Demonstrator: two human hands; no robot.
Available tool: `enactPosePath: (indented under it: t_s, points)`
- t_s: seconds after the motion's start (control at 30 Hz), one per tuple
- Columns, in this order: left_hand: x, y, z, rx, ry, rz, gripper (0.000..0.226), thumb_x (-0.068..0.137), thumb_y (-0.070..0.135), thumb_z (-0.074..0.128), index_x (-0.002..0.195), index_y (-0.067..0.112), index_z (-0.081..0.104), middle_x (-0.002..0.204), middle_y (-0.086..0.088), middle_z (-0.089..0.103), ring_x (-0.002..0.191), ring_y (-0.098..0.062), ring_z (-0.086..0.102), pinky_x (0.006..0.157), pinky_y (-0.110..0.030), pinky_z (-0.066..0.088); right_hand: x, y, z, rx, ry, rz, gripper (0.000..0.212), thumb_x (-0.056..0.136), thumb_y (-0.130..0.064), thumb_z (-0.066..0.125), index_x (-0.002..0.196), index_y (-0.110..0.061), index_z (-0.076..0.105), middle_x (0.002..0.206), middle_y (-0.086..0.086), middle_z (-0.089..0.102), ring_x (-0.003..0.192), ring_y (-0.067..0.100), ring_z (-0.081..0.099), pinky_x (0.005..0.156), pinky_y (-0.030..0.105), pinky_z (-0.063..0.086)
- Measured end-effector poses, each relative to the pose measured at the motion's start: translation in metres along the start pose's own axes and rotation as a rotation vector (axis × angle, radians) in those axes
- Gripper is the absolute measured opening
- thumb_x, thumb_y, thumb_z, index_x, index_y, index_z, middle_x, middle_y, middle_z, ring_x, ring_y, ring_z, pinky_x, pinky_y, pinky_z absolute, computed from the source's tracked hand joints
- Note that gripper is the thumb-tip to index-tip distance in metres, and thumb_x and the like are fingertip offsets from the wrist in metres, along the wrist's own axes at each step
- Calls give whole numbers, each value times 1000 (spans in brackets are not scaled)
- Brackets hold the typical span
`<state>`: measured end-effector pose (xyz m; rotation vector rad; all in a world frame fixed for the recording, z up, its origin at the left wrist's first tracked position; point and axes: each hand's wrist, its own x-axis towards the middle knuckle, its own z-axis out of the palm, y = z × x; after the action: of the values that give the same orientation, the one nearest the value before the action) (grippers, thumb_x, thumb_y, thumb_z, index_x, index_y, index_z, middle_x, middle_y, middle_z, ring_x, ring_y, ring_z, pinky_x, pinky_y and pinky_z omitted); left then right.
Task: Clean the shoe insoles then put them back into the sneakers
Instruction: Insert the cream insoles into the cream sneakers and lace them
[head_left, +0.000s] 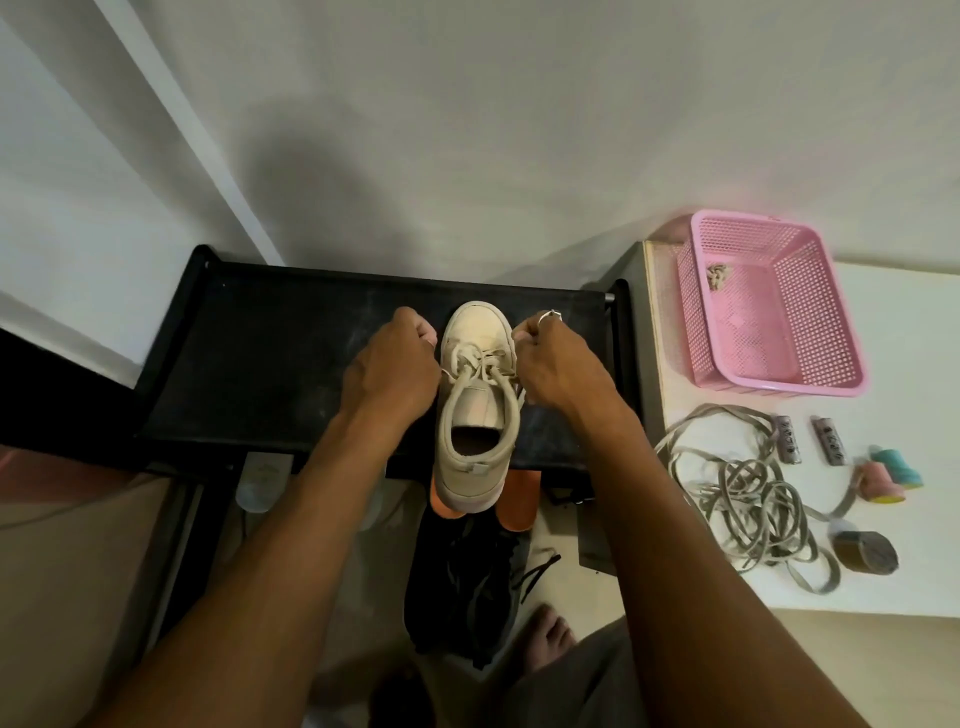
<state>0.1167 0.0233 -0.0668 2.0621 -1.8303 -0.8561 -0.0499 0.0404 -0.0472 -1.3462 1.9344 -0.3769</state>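
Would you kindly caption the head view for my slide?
Left hand and right hand grip the laces of a beige sneaker on a black rack.

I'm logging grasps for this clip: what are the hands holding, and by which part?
The laces of the sneaker: the left hand pinches the strand on its left side, the right hand the strand on its right.

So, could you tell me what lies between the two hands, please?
The beige sneaker sits between the left hand and the right hand, each gripping its laces; the head view shows this.
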Motion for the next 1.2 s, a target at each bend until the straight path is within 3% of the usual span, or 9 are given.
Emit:
enactPosePath:
  t_s: [0.17, 0.27, 0.33, 0.47, 0.63, 0.8, 0.93, 1.07, 1.2]
  points:
    - [-3, 8, -26, 19, -82, 29, 22, 105, 50, 41, 105, 30, 51, 88, 12, 53, 77, -4, 51, 61, -26, 37, -10, -3, -18, -104, -134, -19, 44, 101, -55, 49, 101, -14, 66, 76, 0, 67, 68, 14, 66, 62, 29, 45]
    - [-15, 12, -35, 34, -200, 130, 31, 101, 58, 44, 104, 29, 55, 88, 12, 57, 79, -4, 55, 61, -25, 38, -14, -7, -24, -164, -191, -28, 45, 94, -59, 59, 88, -14, 65, 68, -1, 66, 64, 14, 68, 56, 26, 44]
    - [-20, 12, -36, 27, -264, 155, 31, 96, 60, 54, 103, 30, 59, 91, 12, 60, 80, -4, 58, 61, -25, 39, -17, -10, -27, -170, -230, -22, 42, 89, -56, 69, 84, -15, 65, 71, 0, 68, 67, 15, 69, 57, 26, 46]
    - [-26, 16, -34, 67, -315, 187, 35, 84, 59, 71, 102, 30, 61, 97, 13, 62, 84, -3, 57, 65, -26, 45, -25, -14, -31, -192, -293, -2, 35, 82, -44, 81, 96, -14, 69, 85, 3, 73, 75, 17, 73, 67, 30, 54]
    - [-29, 19, -30, 106, -270, 154, 37, 82, 52, 77, 106, 29, 61, 101, 8, 65, 89, -11, 62, 80, -37, 56, -31, -16, -25, -242, -268, -18, 37, 80, -40, 84, 97, -13, 67, 85, 4, 74, 72, 17, 74, 67, 30, 55]
    - [-33, 23, -24, 126, -202, 149, 40, 83, 42, 79, 112, 24, 58, 111, 2, 65, 95, -17, 64, 79, -37, 57, -26, -16, -12, -320, -167, -9, 51, 76, -43, 86, 110, -15, 60, 91, 2, 70, 77, 20, 72, 80, 41, 60]
    - [-32, 21, -20, 138, -171, 137, 34, 88, 29, 75, 116, 22, 56, 110, -1, 64, 92, -19, 63, 69, -32, 52, -26, -14, -7, -330, -94, -27, 39, 84, -32, 78, 113, -14, 59, 99, 5, 68, 87, 25, 69, 81, 42, 59]
    - [-25, 2, -31, 10, -81, 4, 17, 89, 16, 68, 91, 28, 56, 85, -1, 70, 65, -19, 71, 62, -38, 62, -25, -5, -16, -117, -14, -7, 10, 84, -19, 68, 92, -19, 62, 85, 2, 70, 78, 23, 70, 77, 46, 62]
    - [-22, -6, -35, 13, -43, -37, 20, 83, 18, 72, 83, 30, 56, 82, 3, 67, 70, -20, 69, 69, -43, 62, -29, 0, -18, -6, -20, 2, 24, 78, -8, 71, 87, -24, 57, 86, 1, 69, 78, 22, 69, 75, 46, 61]
